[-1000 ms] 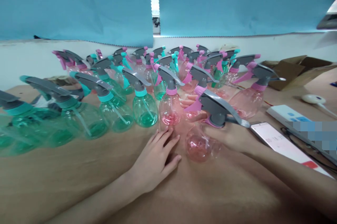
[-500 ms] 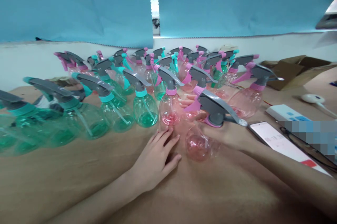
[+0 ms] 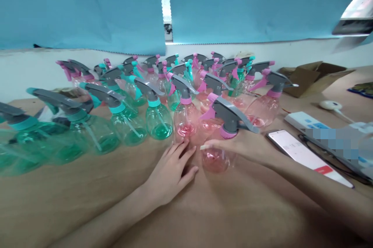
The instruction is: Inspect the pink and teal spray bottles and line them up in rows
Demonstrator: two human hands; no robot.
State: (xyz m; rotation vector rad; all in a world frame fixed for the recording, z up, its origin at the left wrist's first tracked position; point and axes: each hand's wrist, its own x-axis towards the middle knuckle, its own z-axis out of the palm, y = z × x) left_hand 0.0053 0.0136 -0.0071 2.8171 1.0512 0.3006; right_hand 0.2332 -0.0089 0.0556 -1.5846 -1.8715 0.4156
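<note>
Pink spray bottle [image 3: 215,161] sits in right hand [image 3: 240,147]

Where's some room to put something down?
Brown tabletop lies bare between the left forearm and front green plastic spray bottles, and between both forearms. It's crowded farther back, where pink plastic bottles cluster, and rightward, around the white-screened phone.

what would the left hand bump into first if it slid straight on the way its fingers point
Most likely the pink-collared spray bottle with pink liquid, standing just beyond the left hand; whether they already touch is hard to tell.
</note>
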